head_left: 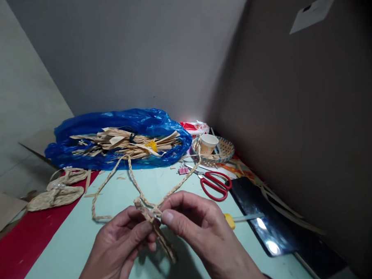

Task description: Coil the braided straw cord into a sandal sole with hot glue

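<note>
1. Far to the left, woven straw pieces [57, 194] lie on the bench [79, 243].
2. Next, the left hand [123, 245] pinches a straw braid [150, 217] tight so it stays put.
3. Beside it, the right hand [198, 225] pinches the same braid, fingers closed.
4. Red scissors [215, 185] wait nearby.

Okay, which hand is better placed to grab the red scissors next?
Right. The right hand is nearer the red scissors, just beyond its knuckles; the left hand pinches the braided straw farther away.
</note>
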Motion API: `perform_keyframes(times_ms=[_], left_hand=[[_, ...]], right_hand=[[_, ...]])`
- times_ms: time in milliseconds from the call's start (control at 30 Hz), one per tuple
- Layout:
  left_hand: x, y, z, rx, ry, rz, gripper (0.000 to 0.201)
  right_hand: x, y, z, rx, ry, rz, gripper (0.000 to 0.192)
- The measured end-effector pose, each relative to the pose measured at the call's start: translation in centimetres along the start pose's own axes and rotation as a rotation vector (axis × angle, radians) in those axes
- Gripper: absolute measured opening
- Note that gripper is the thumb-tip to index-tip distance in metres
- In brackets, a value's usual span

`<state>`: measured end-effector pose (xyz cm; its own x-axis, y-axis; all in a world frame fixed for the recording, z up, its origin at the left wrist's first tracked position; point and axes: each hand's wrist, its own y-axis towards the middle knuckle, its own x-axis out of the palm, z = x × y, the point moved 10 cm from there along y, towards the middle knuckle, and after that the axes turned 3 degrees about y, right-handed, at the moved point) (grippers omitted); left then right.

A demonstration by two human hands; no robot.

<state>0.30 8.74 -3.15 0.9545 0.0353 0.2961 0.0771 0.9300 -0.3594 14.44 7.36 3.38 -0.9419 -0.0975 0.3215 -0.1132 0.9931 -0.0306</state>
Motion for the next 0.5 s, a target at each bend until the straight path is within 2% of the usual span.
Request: perform_keyframes(times_ms=[100, 267, 500], left_hand=[[0.8, -0.5, -0.3, -0.039, 0.011, -0.051, 0.028], [1.3, -1.1, 0.3, -0.004, 0.037, -0.029, 0.021], [1.3, -1.1, 0.7, 0.069, 0.131, -0.028, 0.021]], right_hand=[[0.3, -0.2, 0.6, 0.014, 0.052, -0.005, 0.020], [0.3, -0.6, 1.1, -0.001, 0.104, 0.031, 0.007], [0.1, -0.2, 1.3, -0.058, 0.108, 0.078, 0.013]])
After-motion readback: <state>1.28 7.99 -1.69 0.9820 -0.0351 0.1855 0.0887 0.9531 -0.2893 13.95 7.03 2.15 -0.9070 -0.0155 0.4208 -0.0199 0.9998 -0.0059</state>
